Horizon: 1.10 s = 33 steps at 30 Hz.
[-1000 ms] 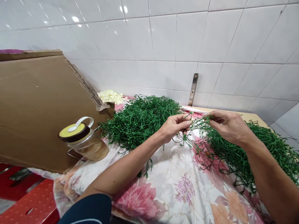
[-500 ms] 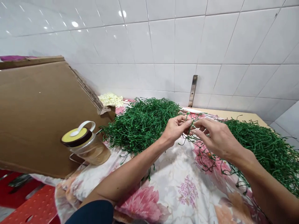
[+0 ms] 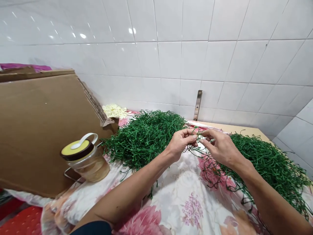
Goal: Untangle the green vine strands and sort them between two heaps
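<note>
Between two heaps of thin green stems, both hands meet above a flowered cloth [image 3: 178, 182]. My left hand [image 3: 180, 143] pinches a few green stems [image 3: 199, 133] between thumb and fingers. My right hand [image 3: 220, 147] comes in from the right, thumb and fingertips closed at the same stems. Dark green strands hang below the fingers. One green heap [image 3: 149, 137] lies left of my hands, the other [image 3: 266, 166] to the right of my right hand. Loose stems trail over the pink flower print beneath my right hand.
A clear jar [image 3: 90, 163] with a yellow lid and white loop stands at the left, beside a large cardboard box [image 3: 44, 130]. Behind the left heap is a pile of pale yellow pieces [image 3: 114, 111]. A metal strip [image 3: 198, 105] is on the tiled wall [image 3: 168, 62]. A red surface [image 3: 24, 222] shows lower left.
The view has tilted up slightly, so the heaps and jar sit lower in the picture. The fingertips of my hands are slightly farther apart, with the green stems still between them.
</note>
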Each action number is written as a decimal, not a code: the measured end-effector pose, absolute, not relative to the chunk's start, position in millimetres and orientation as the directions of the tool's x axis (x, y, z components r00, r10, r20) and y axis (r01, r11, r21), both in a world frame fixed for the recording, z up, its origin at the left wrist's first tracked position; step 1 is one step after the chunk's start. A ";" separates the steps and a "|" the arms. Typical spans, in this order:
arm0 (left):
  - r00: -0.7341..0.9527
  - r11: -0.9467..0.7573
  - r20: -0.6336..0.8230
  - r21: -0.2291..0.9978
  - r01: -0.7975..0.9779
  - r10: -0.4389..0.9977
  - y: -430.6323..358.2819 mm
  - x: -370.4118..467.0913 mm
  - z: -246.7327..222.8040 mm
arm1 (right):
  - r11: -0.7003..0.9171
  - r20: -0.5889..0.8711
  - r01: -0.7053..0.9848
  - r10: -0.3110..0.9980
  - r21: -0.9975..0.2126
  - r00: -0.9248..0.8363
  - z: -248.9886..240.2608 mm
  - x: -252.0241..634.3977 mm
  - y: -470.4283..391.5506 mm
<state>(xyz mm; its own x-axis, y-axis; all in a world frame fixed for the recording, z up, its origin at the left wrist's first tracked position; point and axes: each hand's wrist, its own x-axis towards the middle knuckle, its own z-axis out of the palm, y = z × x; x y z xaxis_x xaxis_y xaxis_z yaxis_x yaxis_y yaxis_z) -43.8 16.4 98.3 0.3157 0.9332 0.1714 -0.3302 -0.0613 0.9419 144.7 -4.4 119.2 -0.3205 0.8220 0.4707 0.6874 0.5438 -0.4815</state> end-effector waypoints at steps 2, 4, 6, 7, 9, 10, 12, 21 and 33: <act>0.350 -0.048 0.174 0.939 -0.341 0.920 17.3 -45.0 97.0 | 0.541 0.437 0.668 0.833 -0.511 -0.341 120.3 146.8 -3.2; 0.375 -0.046 0.178 0.941 -0.336 0.910 17.7 -45.2 95.4 | 0.537 0.408 0.652 0.840 -0.535 -0.357 122.1 148.1 -3.4; 0.373 -0.062 0.186 0.945 -0.320 0.909 17.8 -44.3 94.3 | 0.532 0.389 0.648 0.845 -0.545 -0.367 124.3 148.8 -4.6; 0.362 -0.080 0.194 0.949 -0.306 0.912 17.7 -43.6 94.1 | 0.529 0.380 0.647 0.848 -0.550 -0.370 125.4 149.1 -5.5; 0.312 -0.133 0.219 0.952 -0.276 0.924 17.4 -42.0 94.2 | 0.524 0.367 0.639 0.851 -0.563 -0.375 127.5 149.1 -7.8; 0.279 -0.160 0.232 0.953 -0.259 0.932 17.3 -41.2 94.4 | 0.524 0.361 0.632 0.852 -0.571 -0.380 128.6 148.8 -9.2; 0.218 -0.195 0.245 0.954 -0.228 0.945 16.8 -40.1 95.2 | 0.527 0.345 0.618 0.850 -0.584 -0.399 131.0 147.4 -12.8; 0.218 -0.216 0.254 0.959 -0.183 0.942 14.4 -42.1 98.4 | 0.530 0.513 0.586 0.831 -0.612 -0.216 151.3 157.2 -27.6; 0.289 -0.301 0.329 0.943 -0.139 0.899 0.0 -39.0 107.2 | 0.507 0.422 0.570 0.860 -0.647 -0.286 151.2 169.5 -16.1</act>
<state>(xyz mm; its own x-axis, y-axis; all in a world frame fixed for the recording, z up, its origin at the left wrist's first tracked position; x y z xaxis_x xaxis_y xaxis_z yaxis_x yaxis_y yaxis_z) -39.0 0.0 107.2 0.2892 0.8989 0.3293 -0.1388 -0.3010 0.9435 169.5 -16.1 151.2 -0.2860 0.8602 0.4222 0.5700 0.5069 -0.6467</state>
